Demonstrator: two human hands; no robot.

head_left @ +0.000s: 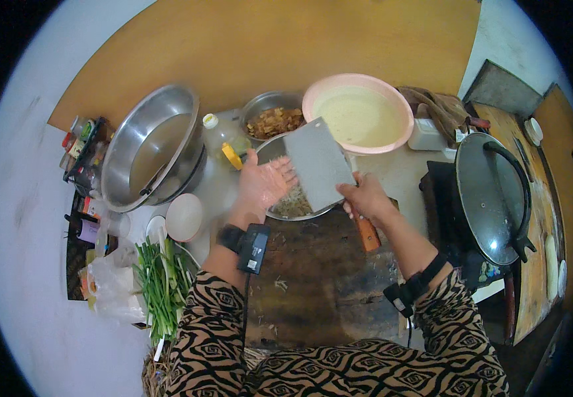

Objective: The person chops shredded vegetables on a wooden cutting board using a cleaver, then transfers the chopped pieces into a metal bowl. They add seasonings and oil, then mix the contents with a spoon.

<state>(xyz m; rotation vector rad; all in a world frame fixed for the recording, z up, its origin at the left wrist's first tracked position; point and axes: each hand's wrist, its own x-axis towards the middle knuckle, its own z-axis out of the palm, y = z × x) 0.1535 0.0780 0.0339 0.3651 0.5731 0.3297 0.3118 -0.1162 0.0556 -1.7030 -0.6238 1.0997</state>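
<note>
At frame centre, the right hand (364, 197) grips the cleaver (318, 164), blade tilted toward upper left over the steel bowl (272, 213). The open, empty left hand (264, 182) lies flat beside the blade's left face.

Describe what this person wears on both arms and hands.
Both hands are bare. The left hand and right hand come out of sleeves patterned in black and tan swirls. Each wrist carries a black strap: the left wristband bears a black boxy device with a thin cable running down the forearm, and the right wristband bears a smaller black device.
</note>
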